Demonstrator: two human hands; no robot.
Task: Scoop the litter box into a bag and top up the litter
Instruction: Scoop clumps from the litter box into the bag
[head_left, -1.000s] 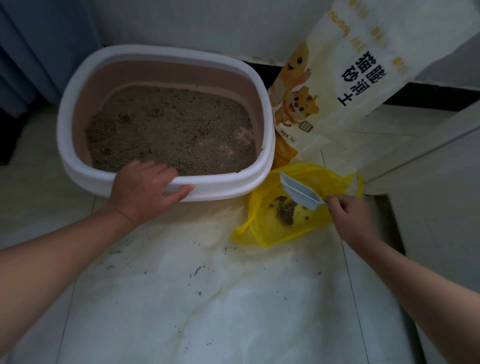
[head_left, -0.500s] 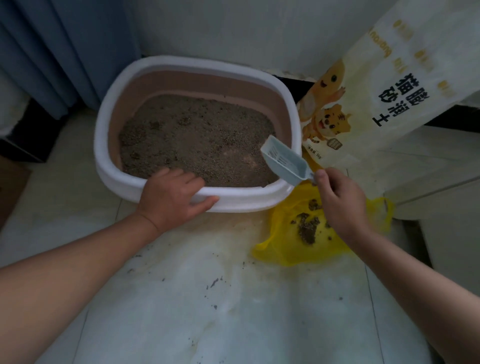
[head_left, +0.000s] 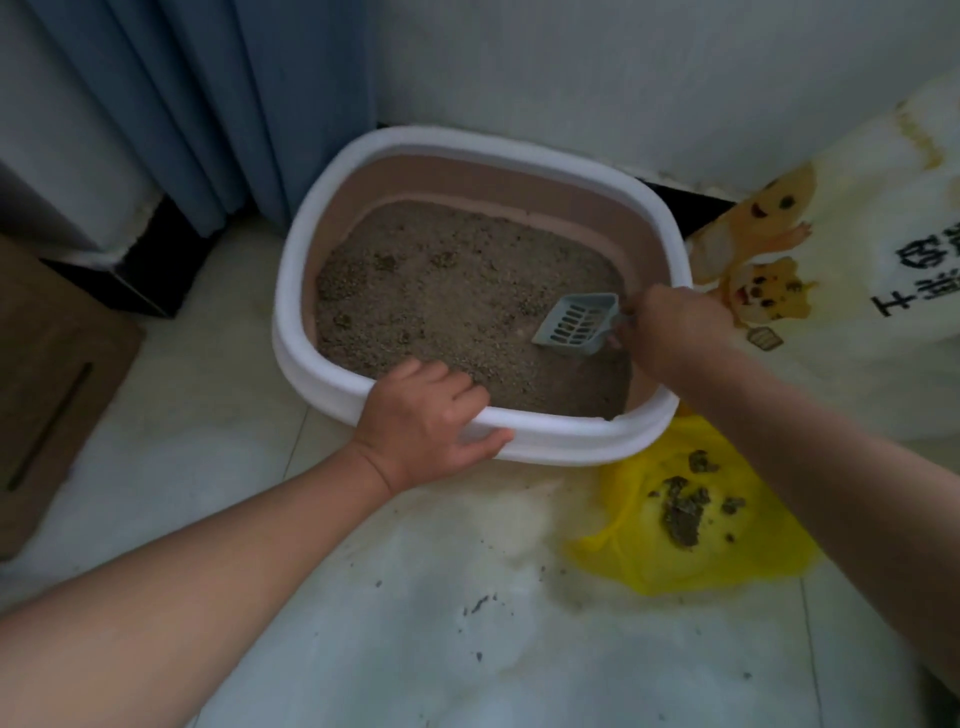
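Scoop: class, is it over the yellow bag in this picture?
No, the scoop is inside the litter box, down at the litter, held by the right hand, away from the bag.

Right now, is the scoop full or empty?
Empty. The scoop, held by the right hand inside the litter box, shows bare slots with no clumps on it.

A white-rimmed litter box (head_left: 571, 447) holds grey-brown litter (head_left: 441, 301), a slotted pale-blue scoop (head_left: 574, 325) tilted inside. Beside it, an open yellow bag (head_left: 639, 566) carries dark clumps (head_left: 680, 514).
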